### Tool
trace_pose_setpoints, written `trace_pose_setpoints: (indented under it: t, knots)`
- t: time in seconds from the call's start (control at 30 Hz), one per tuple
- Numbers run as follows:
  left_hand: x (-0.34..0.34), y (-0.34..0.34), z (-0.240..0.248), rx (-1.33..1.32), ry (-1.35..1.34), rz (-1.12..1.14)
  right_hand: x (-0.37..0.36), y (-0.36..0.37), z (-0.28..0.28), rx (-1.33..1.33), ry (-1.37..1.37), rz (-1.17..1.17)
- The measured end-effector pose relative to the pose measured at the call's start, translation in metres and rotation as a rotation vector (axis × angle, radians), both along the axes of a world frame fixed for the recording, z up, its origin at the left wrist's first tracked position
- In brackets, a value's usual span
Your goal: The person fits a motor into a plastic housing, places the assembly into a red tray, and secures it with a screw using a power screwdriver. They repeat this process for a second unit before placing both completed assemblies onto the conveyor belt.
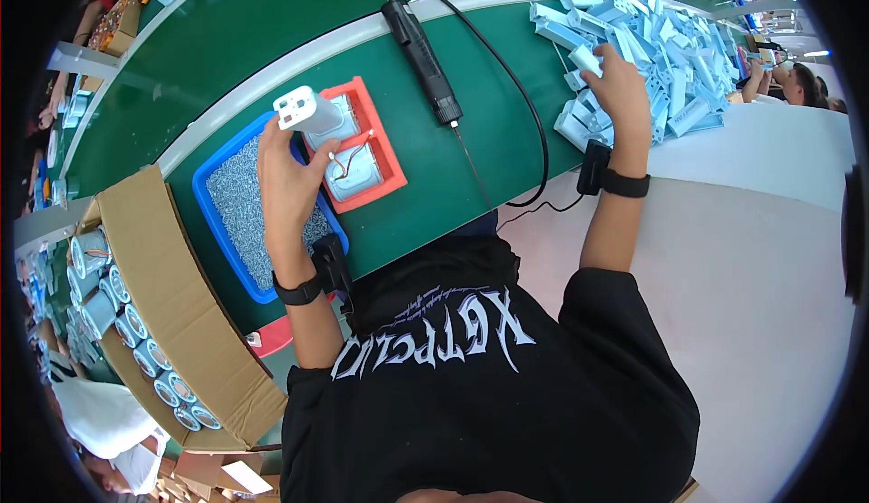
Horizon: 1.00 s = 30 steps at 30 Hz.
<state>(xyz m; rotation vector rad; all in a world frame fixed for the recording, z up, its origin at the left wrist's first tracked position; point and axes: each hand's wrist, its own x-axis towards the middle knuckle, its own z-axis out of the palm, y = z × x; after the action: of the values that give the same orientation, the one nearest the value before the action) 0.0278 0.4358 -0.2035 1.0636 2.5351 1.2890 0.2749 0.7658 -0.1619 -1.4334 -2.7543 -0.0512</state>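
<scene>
My left hand (288, 177) is closed around a pale plastic housing (297, 107) with holes in its end face. The housing stands over the upper pocket of an orange-red two-pocket fixture (396, 170). In the lower pocket lies a light-blue round casing (358, 170) with thin wires on it, close to my left thumb. My right hand (623, 91) reaches to the edge of a heap of light-blue plastic pieces (679, 59). Its thumb and fingers grip one light-blue plastic piece (587, 59) there.
A blue tray (206, 204) full of small screws sits under my left forearm. A black electric screwdriver (424, 64) with a looping cable lies on the green table (489, 41). At the left, an open cardboard box (186, 295) holds several light-blue round casings. Other people are further off.
</scene>
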Motion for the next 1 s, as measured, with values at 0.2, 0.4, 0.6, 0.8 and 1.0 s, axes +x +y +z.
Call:
trace_pose_setpoints:
  t: [0.2,0.4,0.6,0.8,1.0]
  knots:
    - [0.023,-0.027,0.014,0.013,-0.137,0.071,0.007,0.015,-0.045,0.073,-0.045,-0.287]
    - [0.048,-0.010,0.021,-0.051,0.116,-0.150,-0.001,0.010,-0.041,0.091,-0.055,-0.244]
    - [0.038,-0.023,0.023,0.017,-0.128,-0.166,-0.023,-0.057,0.028,-0.386,0.209,0.007]
    - [0.052,-0.015,0.014,0.302,-0.281,-0.122,-0.063,-0.133,0.015,-1.270,1.367,0.657]
    - [0.054,-0.017,0.020,0.323,-0.255,-0.125,-0.101,-0.175,0.004,-1.385,1.162,0.580]
